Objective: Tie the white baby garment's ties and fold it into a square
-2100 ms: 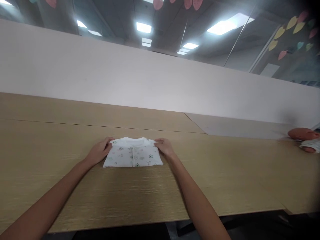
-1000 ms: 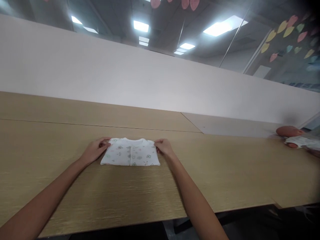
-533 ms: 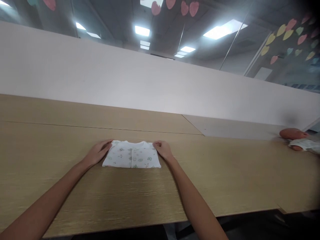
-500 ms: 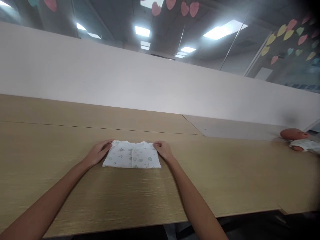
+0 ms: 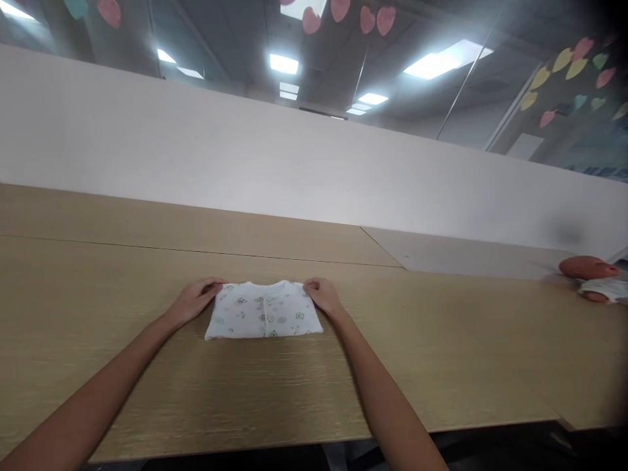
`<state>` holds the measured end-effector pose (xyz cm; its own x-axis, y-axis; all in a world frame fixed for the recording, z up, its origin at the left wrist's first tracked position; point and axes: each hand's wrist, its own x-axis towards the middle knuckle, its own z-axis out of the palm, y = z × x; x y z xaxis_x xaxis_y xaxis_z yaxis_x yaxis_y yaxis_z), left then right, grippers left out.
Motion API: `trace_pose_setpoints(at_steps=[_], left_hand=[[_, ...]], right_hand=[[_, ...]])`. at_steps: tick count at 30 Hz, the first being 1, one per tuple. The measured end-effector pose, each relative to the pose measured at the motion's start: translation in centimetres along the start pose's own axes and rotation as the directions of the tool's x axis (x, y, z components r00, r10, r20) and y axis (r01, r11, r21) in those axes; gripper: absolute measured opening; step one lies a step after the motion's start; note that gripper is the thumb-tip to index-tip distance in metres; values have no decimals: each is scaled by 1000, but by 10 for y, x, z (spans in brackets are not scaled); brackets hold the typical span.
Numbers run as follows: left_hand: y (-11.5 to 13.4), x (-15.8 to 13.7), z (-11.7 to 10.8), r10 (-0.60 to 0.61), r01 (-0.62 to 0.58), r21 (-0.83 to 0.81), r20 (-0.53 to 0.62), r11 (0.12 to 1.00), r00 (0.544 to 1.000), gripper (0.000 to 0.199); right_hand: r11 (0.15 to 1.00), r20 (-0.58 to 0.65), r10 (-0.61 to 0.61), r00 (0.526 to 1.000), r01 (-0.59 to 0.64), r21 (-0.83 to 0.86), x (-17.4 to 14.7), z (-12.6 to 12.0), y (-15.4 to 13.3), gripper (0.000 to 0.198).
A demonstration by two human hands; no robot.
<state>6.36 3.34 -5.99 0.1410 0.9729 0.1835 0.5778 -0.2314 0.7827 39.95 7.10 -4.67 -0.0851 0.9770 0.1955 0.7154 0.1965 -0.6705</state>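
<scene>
One folded white cloth garment, printed with small grey and green figures [image 5: 265, 314], is lying flat on the pale wood-grain bench [image 5: 235, 399], left of centre, its round neckline facing away from the person. Two bare hands are touching it. The left hand [image 5: 196, 299] is pinching the far left corner, its fingers bending narrowly around the cloth; the right hand [image 5: 321, 296] is holding the far right corner in the same narrow grip. One reddish-brown doll in pale clothing [image 5: 586, 267] is lying well apart, partly running out of view at the right edge.

A single thin dark seam [image 5: 196, 251] is crossing the bench behind the garment, and one grey strip [image 5: 456, 255] is taking over from the wood at the back right. A plain white wall [image 5: 245, 163] is rising behind. Above it, glass panels [image 5: 402, 39] are showing bright ceiling lights [image 5: 283, 63]. Four pink paper hearts [image 5: 386, 21] are hanging near the top middle; those at the right are fading too dim for counting.
</scene>
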Motion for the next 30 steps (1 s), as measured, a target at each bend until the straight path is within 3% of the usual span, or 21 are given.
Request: trace_pose_setpoints(at_steps=[30], left_hand=[[-3,2,1,16,-16,-1,3,1000,1000,51]], right_hand=[[1000,-2,6,1000,-6,-30,1,3,0,14]])
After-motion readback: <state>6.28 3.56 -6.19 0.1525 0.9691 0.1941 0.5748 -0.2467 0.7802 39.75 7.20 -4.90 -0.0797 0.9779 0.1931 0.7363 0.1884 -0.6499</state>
